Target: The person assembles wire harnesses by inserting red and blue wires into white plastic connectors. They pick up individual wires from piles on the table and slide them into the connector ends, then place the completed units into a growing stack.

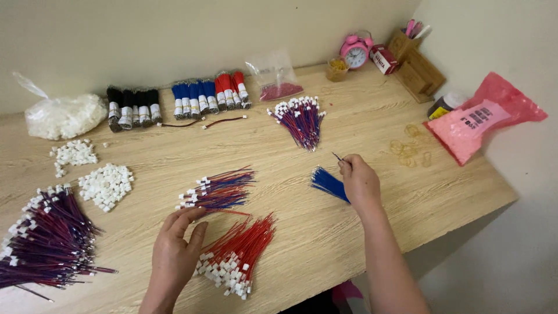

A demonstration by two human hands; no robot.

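Wire sorting at wooden desk (360, 116), both hands in view.

L hand (174, 250) is seen at approx 7 o'clock, fingers spread loose, nothing gripped; fingertips are laid on red wire bundle w/ white plugs (235, 259), just below red-blue wire bundle (218, 191). R hand (360, 183) is placed at approx 4 o'clock from desk centre, thumb and forefinger pinched on a single thin wire (337, 156), other fingers curled; loose blue wires (328, 183) are fanned at its 9 o'clock, touching the hand. White connector pile (106, 185) is found at 9 o'clock, pink alarm clock (355, 51) at 1 o'clock.
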